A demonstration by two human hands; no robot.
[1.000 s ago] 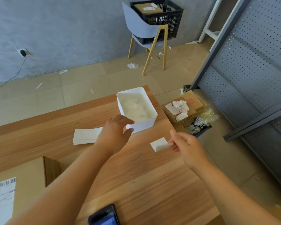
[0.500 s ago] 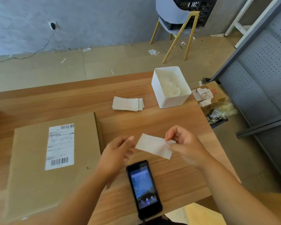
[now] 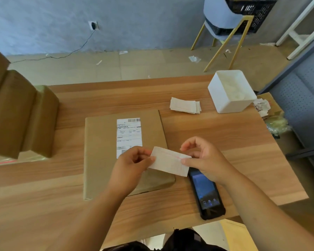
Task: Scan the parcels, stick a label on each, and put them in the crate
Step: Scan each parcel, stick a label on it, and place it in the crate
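As hands [image 3: 130, 166] [image 3: 207, 160] pinch label [image 3: 169, 163], parcel [image 3: 101, 151] beneath

Single head-worn view, looking forward and steeply down, close over the table [image 3: 216, 140], wide-angle

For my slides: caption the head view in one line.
Left hand and right hand pinch a white label by the cardboard parcel.

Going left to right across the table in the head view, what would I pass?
Stacked cardboard boxes, flat parcel, stack of loose labels, white bin.
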